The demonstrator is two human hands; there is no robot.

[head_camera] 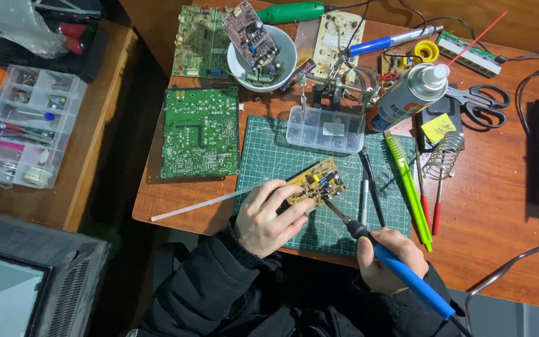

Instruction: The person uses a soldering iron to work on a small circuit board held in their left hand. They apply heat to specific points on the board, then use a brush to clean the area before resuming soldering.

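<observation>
Yellow small circuit board (316,182) sits mid-frame on the green mat (263,156), pinched in the left hand (266,215), while the right hand (385,259), lower right, grips the blue soldering iron (400,271) whose tip points up-left at the board's edge.

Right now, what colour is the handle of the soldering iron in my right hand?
Blue, with a black collar near the tip; the soldering iron shows best in the head view.
</observation>
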